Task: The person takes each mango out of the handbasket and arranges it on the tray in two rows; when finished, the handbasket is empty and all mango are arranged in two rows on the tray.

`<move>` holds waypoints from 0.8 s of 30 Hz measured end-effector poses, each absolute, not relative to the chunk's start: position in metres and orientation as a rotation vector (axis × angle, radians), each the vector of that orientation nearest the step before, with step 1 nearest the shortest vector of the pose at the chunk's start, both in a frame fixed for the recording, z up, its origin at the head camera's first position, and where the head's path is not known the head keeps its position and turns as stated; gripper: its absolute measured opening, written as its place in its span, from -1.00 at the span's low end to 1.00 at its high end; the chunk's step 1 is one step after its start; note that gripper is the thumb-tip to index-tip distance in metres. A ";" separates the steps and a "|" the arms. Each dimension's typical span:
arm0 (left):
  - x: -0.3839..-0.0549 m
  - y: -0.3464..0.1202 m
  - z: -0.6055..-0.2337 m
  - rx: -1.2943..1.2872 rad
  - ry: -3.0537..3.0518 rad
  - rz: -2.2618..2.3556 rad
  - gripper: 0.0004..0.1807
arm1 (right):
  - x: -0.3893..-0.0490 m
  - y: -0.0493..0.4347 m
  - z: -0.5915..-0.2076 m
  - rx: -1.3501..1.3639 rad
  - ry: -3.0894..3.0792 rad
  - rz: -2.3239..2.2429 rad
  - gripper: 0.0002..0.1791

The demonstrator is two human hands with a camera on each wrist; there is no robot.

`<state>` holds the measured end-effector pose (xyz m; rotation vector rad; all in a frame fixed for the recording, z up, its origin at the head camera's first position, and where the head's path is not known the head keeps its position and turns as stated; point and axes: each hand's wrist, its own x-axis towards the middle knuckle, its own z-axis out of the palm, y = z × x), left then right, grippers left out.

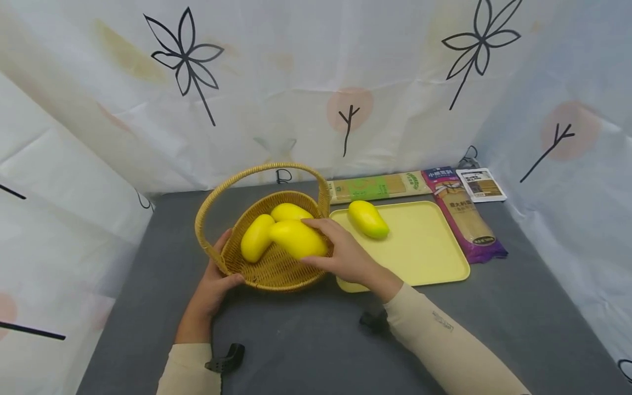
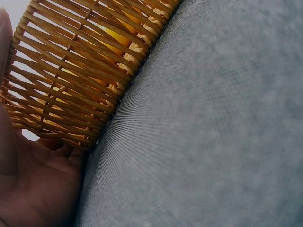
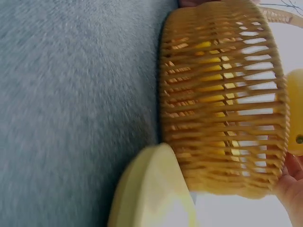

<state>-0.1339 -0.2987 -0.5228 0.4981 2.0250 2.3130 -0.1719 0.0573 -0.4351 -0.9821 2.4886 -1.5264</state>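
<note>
A woven wicker basket (image 1: 276,277) with a tall arched handle stands on the grey table, two yellow mangoes (image 1: 257,238) lying inside it. My left hand (image 1: 215,285) grips the basket's left side, its thumb at the rim; the left wrist view shows the palm (image 2: 42,189) close beside the weave. Over the right part of the basket, my right hand (image 1: 345,252) holds another yellow mango (image 1: 298,239) between thumb and fingers. That mango (image 3: 296,111) shows above the rim in the right wrist view. One more mango (image 1: 368,219), greenish at one end, rests on the pale yellow tray (image 1: 419,247).
The tray stands right of the basket, under my right wrist. Behind it lies a long green-labelled noodle packet (image 1: 380,187). A purple-ended packet (image 1: 464,214) lies along its right side, near a small white-edged card or packet (image 1: 481,185). A patterned curtain (image 1: 296,82) hangs behind the table.
</note>
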 end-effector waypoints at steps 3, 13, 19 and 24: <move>-0.135 -0.298 -0.522 0.491 2.031 2.307 0.19 | -0.170 0.068 -0.432 -0.929 2.476 -1.584 -0.16; -0.134 -0.298 -0.521 0.480 2.029 2.305 0.19 | -0.165 0.105 -0.428 -0.815 2.502 -1.664 -0.17; -0.135 -0.298 -0.522 0.484 2.019 2.310 0.18 | -0.168 0.131 -0.429 -0.688 2.558 -1.698 -0.17; -0.134 -0.298 -0.522 0.480 2.023 2.314 0.18 | -0.174 0.152 -0.429 -0.562 2.603 -1.695 -0.18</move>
